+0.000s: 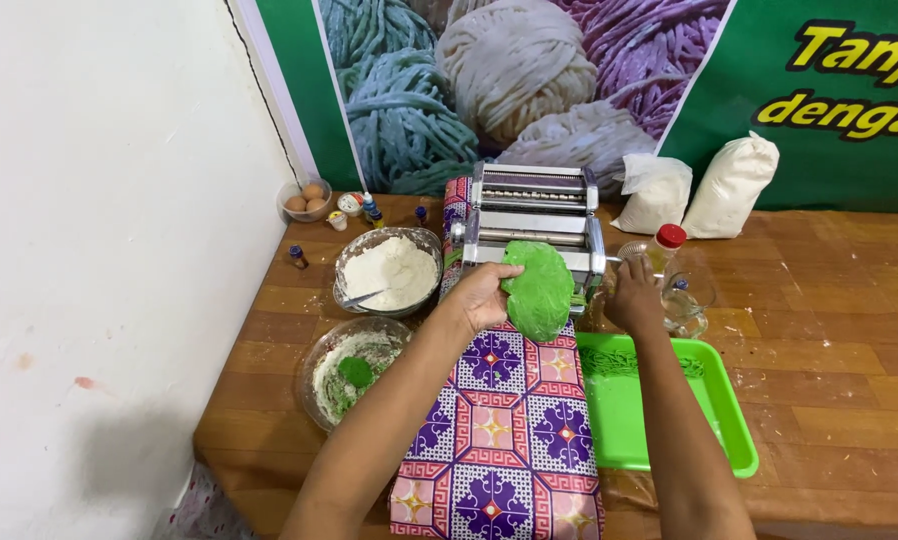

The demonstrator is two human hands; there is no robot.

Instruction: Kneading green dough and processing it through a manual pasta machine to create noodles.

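A flat sheet of green dough (540, 288) hangs from the rollers of a metal pasta machine (531, 215) at the middle of the wooden table. My left hand (482, 296) holds the sheet's left edge, thumb on top. On the machine's right side my right hand (633, 298) is closed around something there, probably the crank handle, which the hand hides. A patterned purple and pink cloth (499, 430) runs under the machine toward me.
A green tray (729, 415) lies right of the cloth. On the left stand a bowl of flour (389, 270) with a spoon, a glass bowl with green dough scraps (354, 370), a bowl of eggs (306, 198) and small bottles. Two white bags (729, 185), a red-capped bottle (666, 248) and a glass jug (691, 300) stand right.
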